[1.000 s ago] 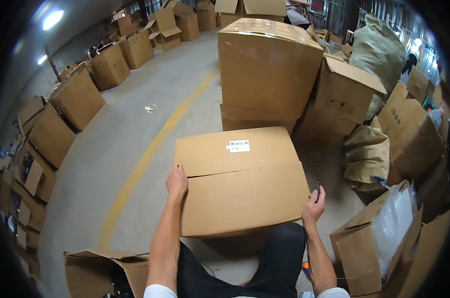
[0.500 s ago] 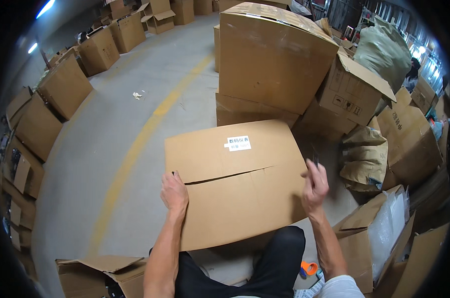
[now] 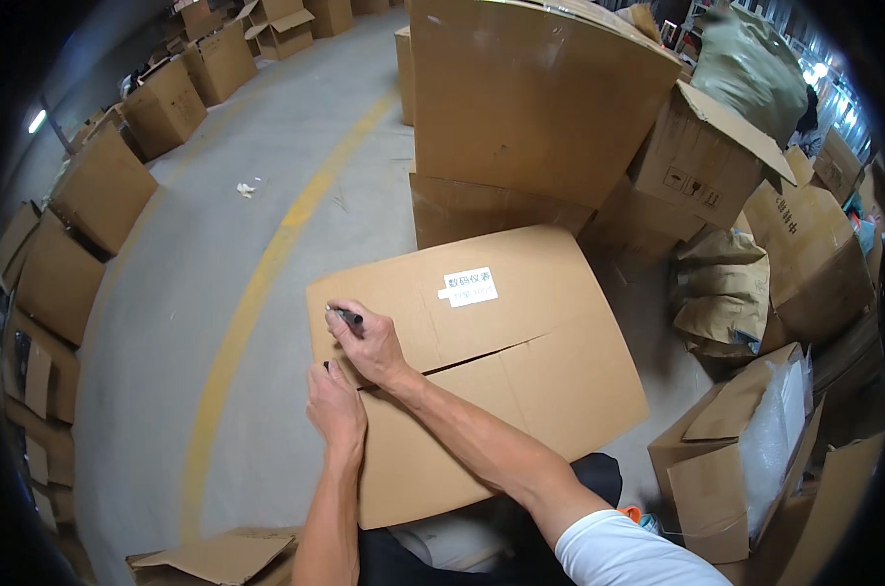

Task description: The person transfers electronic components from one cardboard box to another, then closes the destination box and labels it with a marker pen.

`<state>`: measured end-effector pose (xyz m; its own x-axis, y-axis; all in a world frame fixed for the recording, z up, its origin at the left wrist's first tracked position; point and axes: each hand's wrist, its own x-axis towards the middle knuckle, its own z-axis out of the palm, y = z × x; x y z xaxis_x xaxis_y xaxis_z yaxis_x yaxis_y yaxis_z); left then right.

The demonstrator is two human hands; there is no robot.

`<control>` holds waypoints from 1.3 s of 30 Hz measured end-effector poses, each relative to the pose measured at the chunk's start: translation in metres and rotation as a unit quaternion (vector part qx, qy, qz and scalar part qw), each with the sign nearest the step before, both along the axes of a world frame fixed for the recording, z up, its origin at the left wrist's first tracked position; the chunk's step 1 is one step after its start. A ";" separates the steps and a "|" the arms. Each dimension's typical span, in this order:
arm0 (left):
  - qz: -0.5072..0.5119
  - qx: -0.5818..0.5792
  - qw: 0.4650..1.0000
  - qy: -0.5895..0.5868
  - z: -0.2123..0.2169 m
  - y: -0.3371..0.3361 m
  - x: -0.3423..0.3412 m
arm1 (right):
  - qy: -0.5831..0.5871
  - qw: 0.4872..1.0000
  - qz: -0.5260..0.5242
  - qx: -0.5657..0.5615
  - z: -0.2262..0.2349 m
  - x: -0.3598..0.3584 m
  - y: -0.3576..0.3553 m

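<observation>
A closed brown cardboard box (image 3: 520,391) with a white label (image 3: 468,286) on its far flap lies in front of me. My right hand (image 3: 366,344) reaches across to the box's left side and holds a dark marker (image 3: 347,315), tip on the far flap. Just below it, my left hand (image 3: 335,408) rests flat on the near flap at the left edge, beside the seam between the flaps.
A tall stack of large boxes (image 3: 530,107) stands right behind. Open boxes, one with a plastic bag (image 3: 774,439), crowd the right side. More boxes (image 3: 101,186) line the left wall. A yellow line (image 3: 267,264) runs along the grey concrete floor.
My right hand has crossed from the box's right edge to its left side and now holds a marker on the flap. The left hand stays at the left edge. My view has come closer.
</observation>
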<state>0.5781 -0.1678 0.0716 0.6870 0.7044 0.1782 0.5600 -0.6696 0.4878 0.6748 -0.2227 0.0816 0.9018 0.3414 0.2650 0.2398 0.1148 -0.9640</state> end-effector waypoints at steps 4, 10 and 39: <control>-0.009 -0.006 1.000 -0.018 0.004 -0.006 -0.001 | 0.092 0.992 0.013 0.082 -0.006 0.011 -0.002; 0.017 -0.006 1.000 -0.026 0.001 0.010 -0.006 | 0.031 0.999 0.010 0.016 -0.003 0.008 0.008; 0.001 -0.065 0.996 -0.066 0.003 0.002 -0.005 | -0.039 0.991 -0.082 -0.103 -0.019 0.041 0.013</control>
<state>0.5729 -0.1654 0.0746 0.6619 0.7293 0.1733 0.4876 -0.5945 0.6394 0.7153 -0.2098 0.0624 0.9294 0.2455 0.2756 0.3132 -0.1292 -0.9409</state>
